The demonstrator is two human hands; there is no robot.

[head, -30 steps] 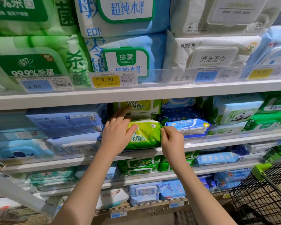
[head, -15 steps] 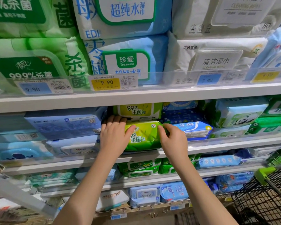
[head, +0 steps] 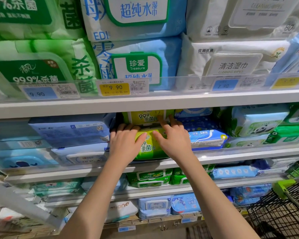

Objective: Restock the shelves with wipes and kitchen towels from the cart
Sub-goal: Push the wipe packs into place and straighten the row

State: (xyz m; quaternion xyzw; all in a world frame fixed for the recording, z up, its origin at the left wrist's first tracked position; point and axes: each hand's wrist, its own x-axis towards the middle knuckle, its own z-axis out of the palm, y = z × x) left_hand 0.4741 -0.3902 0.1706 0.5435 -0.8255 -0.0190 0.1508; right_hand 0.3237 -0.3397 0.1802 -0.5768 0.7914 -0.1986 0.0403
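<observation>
Both hands on the lime-green wipes pack (head: 149, 147), which sits at the front of the middle shelf (head: 231, 156), under an identical pack. Left hand (head: 123, 145) grips its left end, fingers curled together over top. Right hand (head: 175, 140) lies flat, fingers spread (index reaching twd the upper pack). Cart (head: 283, 213) bottom right.
</observation>
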